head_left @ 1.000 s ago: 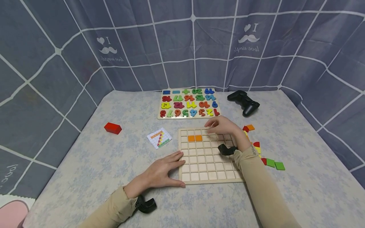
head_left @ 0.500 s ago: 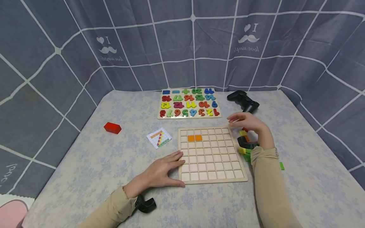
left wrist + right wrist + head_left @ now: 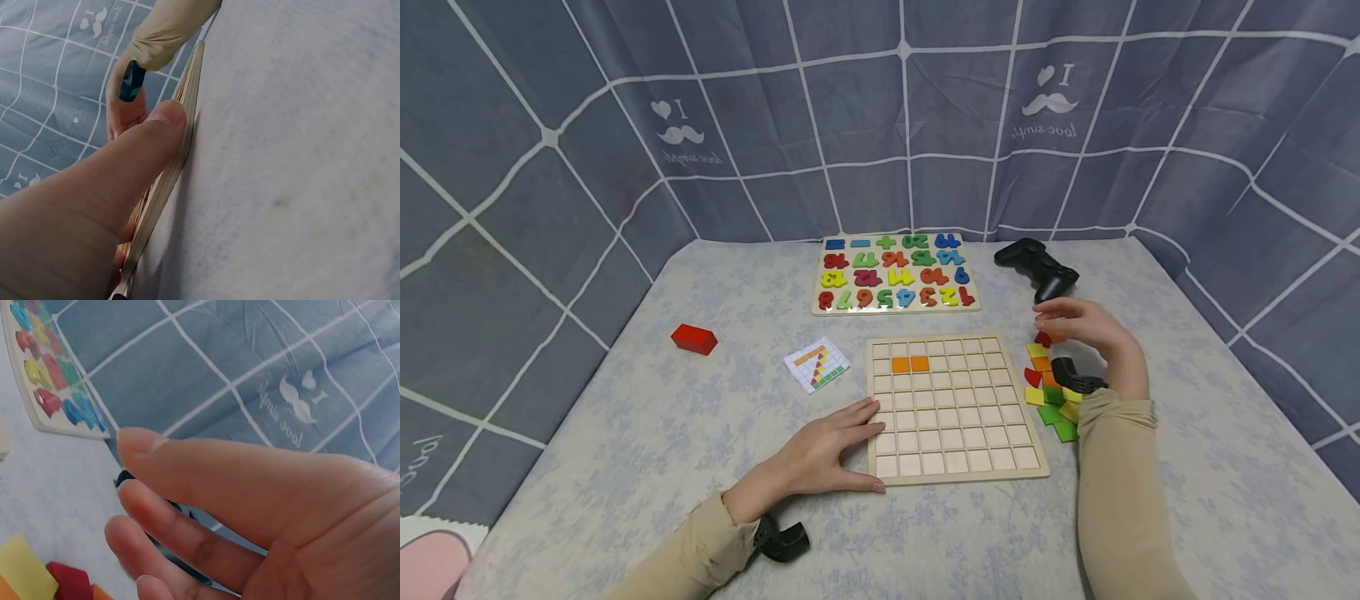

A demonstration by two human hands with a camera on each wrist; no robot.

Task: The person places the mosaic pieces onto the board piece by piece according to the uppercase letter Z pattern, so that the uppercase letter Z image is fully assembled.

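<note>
My left hand [image 3: 823,454] rests with straight fingers on the left edge of a wooden grid board [image 3: 955,417]. In the left wrist view its thumb [image 3: 165,119] lies against the board's rim. Two orange square tiles [image 3: 900,365] sit side by side in the grid's second row. My right hand [image 3: 1093,333] hovers over the far end of a cluster of loose coloured tiles [image 3: 1053,395], right of the board. In the right wrist view its fingers are loosely bent with nothing between them, near a yellow tile [image 3: 25,569] and a red tile [image 3: 69,581]. The right forearm hides some tiles.
A pattern card [image 3: 817,365] lies left of the board. Beyond the board is a number puzzle [image 3: 897,273], with a black game controller [image 3: 1037,267] to its right. A red block [image 3: 694,338] lies at the left. Grid-patterned cloth walls [image 3: 865,117] enclose the table.
My right hand has moved right, from above the board's far rows to above the loose tiles. The left hand and the two orange tiles have stayed in place.
</note>
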